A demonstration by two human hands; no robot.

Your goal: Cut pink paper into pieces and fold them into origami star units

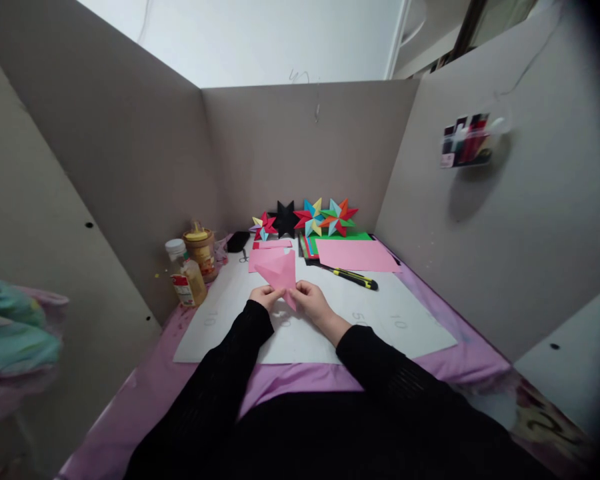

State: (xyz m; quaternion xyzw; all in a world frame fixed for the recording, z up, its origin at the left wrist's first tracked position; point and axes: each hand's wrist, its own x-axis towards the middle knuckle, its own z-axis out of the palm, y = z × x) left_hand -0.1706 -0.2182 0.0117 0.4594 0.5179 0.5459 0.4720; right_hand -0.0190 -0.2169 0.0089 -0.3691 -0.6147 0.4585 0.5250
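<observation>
A partly folded sheet of pink paper (279, 272) is held up over the white board, its narrow end pointing down toward me. My left hand (267, 296) pinches its lower left edge between thumb and fingers. On the opposite edge, my right hand (309, 297) grips the paper the same way, the two thumbs close together. Just behind lies another flat pink sheet (254, 256), partly covered by the held one. To the right of my hands a yellow and black utility knife (355, 277) lies on the white board (220, 340).
Several folded paper stars (339, 217) lean against the back panel. In front of them is a stack of coloured paper with a pink sheet (355, 256) on top. A glue bottle (187, 277), a lidded jar (201, 253) and small scissors (244, 255) are at the left. Grey panels (305, 147) enclose the table.
</observation>
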